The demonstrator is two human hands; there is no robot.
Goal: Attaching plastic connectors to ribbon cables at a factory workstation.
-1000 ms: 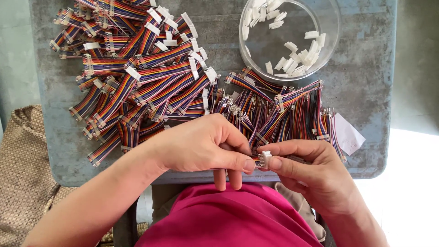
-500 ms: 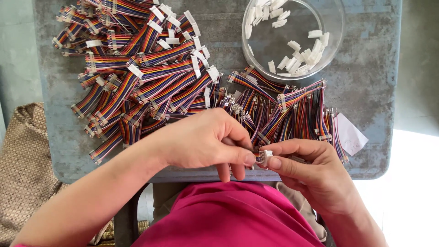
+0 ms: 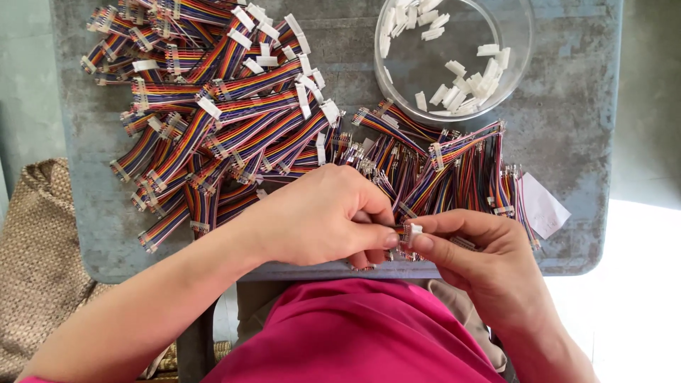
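My left hand [image 3: 323, 216] and my right hand [image 3: 479, 255] meet over the near edge of a grey table [image 3: 567, 142]. Between their fingertips sits a small white plastic connector [image 3: 413, 230]; my right thumb and forefinger pinch it, while my left fingers pinch the end of a multicoloured ribbon wire at the connector. A loose pile of bare-ended ribbon wires [image 3: 440, 170] lies just beyond my hands. A larger heap of ribbon wires with white connectors fitted [image 3: 220, 113] covers the table's left half.
A clear round bowl [image 3: 521, 50] holding several loose white connectors stands at the back right. A white paper slip [image 3: 543, 206] lies by the right wires. A woven bag [image 3: 39, 255] sits left of the table. My pink shirt [image 3: 355, 333] fills the bottom.
My hands have stayed together at the table's near edge, with the fingertips closing slightly on the connector. The piles and the bowl have not moved.
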